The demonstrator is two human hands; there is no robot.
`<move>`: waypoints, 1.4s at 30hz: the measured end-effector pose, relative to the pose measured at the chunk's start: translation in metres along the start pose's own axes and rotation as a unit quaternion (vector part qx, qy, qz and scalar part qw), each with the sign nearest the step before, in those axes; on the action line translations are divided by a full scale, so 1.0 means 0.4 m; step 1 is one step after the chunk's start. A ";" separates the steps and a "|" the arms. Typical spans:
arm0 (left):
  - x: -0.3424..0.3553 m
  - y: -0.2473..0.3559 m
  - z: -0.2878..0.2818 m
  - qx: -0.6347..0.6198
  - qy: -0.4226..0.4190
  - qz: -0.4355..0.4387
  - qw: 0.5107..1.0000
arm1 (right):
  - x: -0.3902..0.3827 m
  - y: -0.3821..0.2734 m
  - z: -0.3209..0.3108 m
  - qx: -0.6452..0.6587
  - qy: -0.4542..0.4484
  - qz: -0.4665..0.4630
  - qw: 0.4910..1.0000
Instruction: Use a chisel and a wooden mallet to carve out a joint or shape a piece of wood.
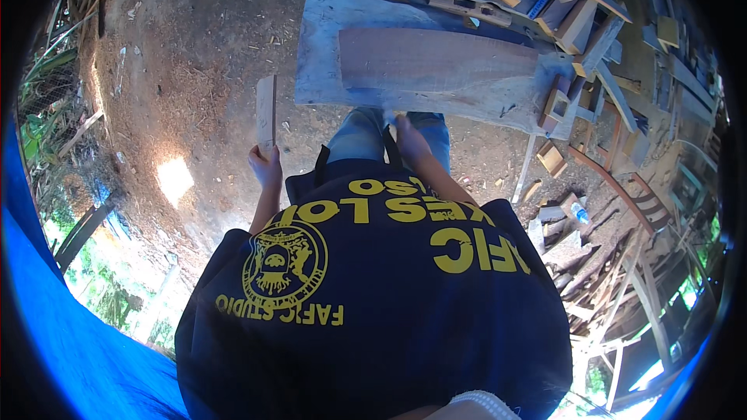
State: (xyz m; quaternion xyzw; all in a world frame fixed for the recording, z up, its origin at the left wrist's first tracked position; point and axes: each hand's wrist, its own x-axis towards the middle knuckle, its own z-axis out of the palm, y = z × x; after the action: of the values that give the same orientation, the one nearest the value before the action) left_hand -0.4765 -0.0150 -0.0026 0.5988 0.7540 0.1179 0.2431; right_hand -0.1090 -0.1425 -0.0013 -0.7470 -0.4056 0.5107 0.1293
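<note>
Gripped at its near end by the left fingers (pixel 270 155), the wooden strip (pixel 266 111) points lengthwise away, left of the table (pixel 317 50); the right fingers (pixel 402 125) are farther off, their hold unclear.

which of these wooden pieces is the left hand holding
The narrow, straight, light brown wooden strip, gripped at its near end by the left hand; the wide brown wooden board lies flat on the broad grey worktop.
</note>
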 end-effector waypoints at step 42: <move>0.090 0.113 0.081 0.066 -0.053 0.057 0.995 | -0.038 0.223 -0.022 0.236 0.274 0.167 0.917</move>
State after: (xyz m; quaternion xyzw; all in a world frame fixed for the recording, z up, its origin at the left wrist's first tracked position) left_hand -0.4278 0.0272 -0.0174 0.6607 0.7110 0.0502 0.2355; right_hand -0.0611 -0.2087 -0.0415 -0.8623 -0.0916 0.3808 0.3209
